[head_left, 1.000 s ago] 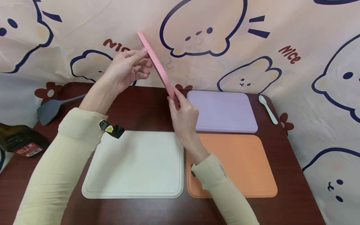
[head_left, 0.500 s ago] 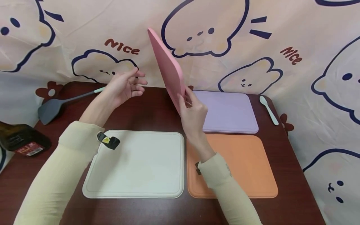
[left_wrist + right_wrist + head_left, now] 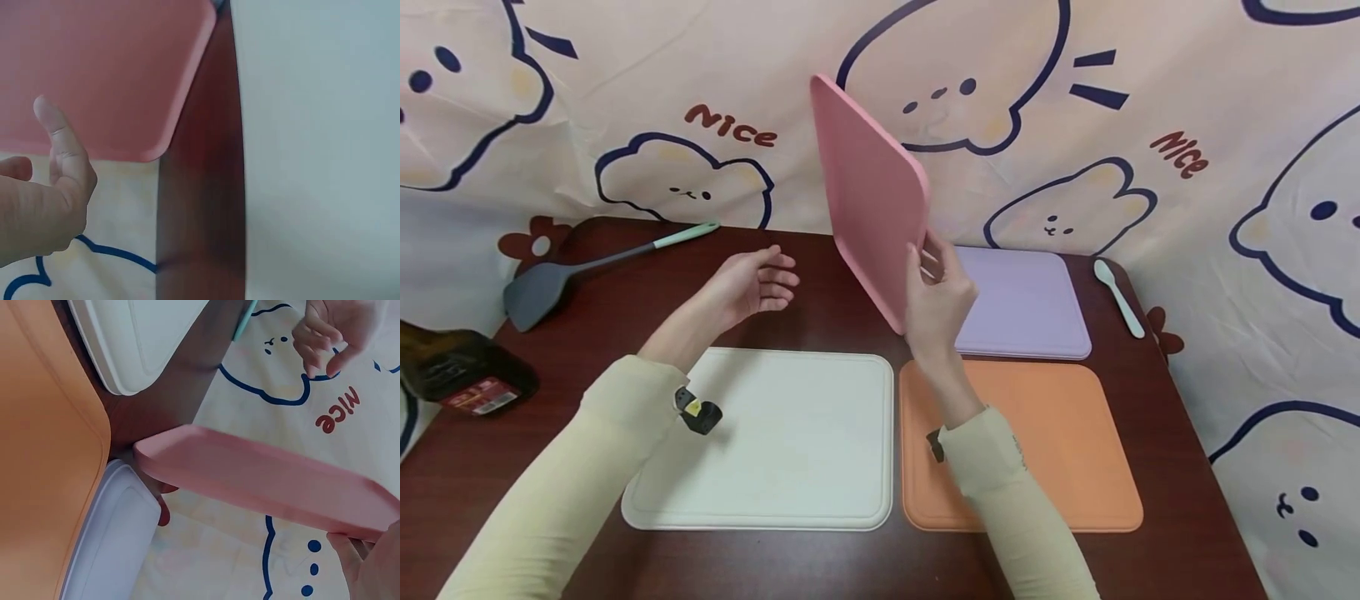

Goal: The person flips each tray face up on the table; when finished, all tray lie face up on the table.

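A pink rectangular tray [image 3: 876, 200] with rounded corners and a shallow rim is held up on edge, tilted, above the back of the table. My right hand [image 3: 942, 300] grips its right edge between thumb and fingers. My left hand [image 3: 748, 287] is apart from the tray, to its left, fingers loosely bent with nothing in them. In the right wrist view, the tray [image 3: 262, 478] appears nearly edge-on. Below the left hand lies a white tray [image 3: 775, 442]. An orange tray [image 3: 1037, 450] lies under the right forearm, and a purple tray [image 3: 1015, 300] is behind it.
A grey spatula [image 3: 538, 292] with a pale green handle lies at the back left. A dark bottle [image 3: 460, 367] is at the left edge. A pale green spoon [image 3: 1118, 298] lies at the back right. Patterned cloth [image 3: 760, 50] hangs behind the dark table [image 3: 775, 567].
My left hand has let go of the pink tray and moved down, away from it. The right hand has shifted right and slightly down, turning the tray so its broad face shows.
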`<act>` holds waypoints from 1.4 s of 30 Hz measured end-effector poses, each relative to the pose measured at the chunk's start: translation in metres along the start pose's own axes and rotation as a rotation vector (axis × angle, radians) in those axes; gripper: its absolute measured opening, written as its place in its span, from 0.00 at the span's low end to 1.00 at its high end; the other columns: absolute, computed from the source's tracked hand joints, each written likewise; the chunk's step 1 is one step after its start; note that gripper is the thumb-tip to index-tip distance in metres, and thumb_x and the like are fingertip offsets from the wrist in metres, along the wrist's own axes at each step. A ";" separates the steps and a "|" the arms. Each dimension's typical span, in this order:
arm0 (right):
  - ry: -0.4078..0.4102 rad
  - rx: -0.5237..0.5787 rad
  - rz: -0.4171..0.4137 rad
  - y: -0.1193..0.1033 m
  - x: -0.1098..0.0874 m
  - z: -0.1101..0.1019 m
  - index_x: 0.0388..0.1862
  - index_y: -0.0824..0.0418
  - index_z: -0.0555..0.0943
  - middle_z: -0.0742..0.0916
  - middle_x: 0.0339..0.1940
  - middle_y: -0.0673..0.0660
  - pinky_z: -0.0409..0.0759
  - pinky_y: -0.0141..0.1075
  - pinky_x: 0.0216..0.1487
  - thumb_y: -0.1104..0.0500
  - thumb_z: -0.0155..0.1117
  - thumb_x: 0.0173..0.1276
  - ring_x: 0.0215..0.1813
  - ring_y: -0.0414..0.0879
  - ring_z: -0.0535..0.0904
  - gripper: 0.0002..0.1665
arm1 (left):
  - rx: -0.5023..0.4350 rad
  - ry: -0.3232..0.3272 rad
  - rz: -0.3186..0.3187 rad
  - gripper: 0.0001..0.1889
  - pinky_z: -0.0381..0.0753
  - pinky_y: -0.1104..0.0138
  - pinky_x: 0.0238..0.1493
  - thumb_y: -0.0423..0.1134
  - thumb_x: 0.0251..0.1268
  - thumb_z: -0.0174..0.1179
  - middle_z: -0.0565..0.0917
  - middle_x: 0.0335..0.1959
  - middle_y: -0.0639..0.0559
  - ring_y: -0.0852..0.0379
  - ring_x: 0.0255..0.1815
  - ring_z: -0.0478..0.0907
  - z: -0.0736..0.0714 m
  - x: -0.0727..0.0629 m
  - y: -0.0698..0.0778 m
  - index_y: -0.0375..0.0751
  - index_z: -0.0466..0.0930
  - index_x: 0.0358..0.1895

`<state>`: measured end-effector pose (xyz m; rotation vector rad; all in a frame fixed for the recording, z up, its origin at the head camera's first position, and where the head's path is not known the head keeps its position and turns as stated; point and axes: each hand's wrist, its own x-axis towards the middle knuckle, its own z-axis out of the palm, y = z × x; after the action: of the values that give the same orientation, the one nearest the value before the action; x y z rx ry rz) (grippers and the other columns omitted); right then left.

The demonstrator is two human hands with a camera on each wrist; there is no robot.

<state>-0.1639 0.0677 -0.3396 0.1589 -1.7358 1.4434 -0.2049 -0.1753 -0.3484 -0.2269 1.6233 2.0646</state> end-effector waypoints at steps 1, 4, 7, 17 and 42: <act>0.014 0.005 0.008 0.001 0.001 0.000 0.44 0.70 0.84 0.88 0.38 0.61 0.84 0.35 0.38 0.67 0.66 0.64 0.37 0.48 0.87 0.11 | 0.025 -0.008 -0.014 0.17 0.83 0.67 0.32 0.49 0.78 0.44 0.82 0.31 0.48 0.55 0.27 0.79 0.001 0.001 -0.003 0.36 0.69 0.51; 0.056 0.032 0.045 0.003 0.003 -0.001 0.44 0.69 0.84 0.88 0.38 0.60 0.85 0.36 0.37 0.67 0.66 0.64 0.35 0.48 0.87 0.11 | 0.103 -0.030 -0.055 0.17 0.84 0.65 0.35 0.47 0.78 0.43 0.82 0.34 0.47 0.54 0.29 0.80 0.003 0.004 -0.015 0.35 0.69 0.53; 0.088 0.070 0.078 0.004 0.006 -0.002 0.45 0.69 0.84 0.87 0.37 0.60 0.85 0.36 0.35 0.67 0.66 0.64 0.33 0.51 0.87 0.11 | 0.164 -0.032 -0.078 0.19 0.84 0.64 0.37 0.45 0.79 0.42 0.81 0.37 0.46 0.53 0.30 0.81 0.006 0.006 -0.024 0.32 0.66 0.59; 0.162 0.110 0.177 0.011 0.014 -0.002 0.44 0.70 0.84 0.86 0.36 0.62 0.83 0.33 0.29 0.70 0.64 0.64 0.27 0.57 0.85 0.09 | 0.166 -0.073 -0.152 0.29 0.80 0.56 0.51 0.43 0.79 0.36 0.64 0.66 0.27 0.37 0.57 0.74 0.006 0.009 -0.035 0.25 0.47 0.72; 0.302 0.403 0.684 0.025 -0.001 -0.005 0.49 0.68 0.78 0.79 0.40 0.58 0.83 0.33 0.26 0.67 0.61 0.69 0.26 0.46 0.80 0.11 | 0.143 0.138 0.055 0.23 0.80 0.56 0.50 0.32 0.75 0.46 0.72 0.51 0.38 0.51 0.41 0.82 0.002 0.012 -0.042 0.33 0.51 0.67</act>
<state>-0.1748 0.0798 -0.3589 -0.4651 -1.2793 2.1721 -0.1947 -0.1636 -0.3895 -0.2839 1.8704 2.0006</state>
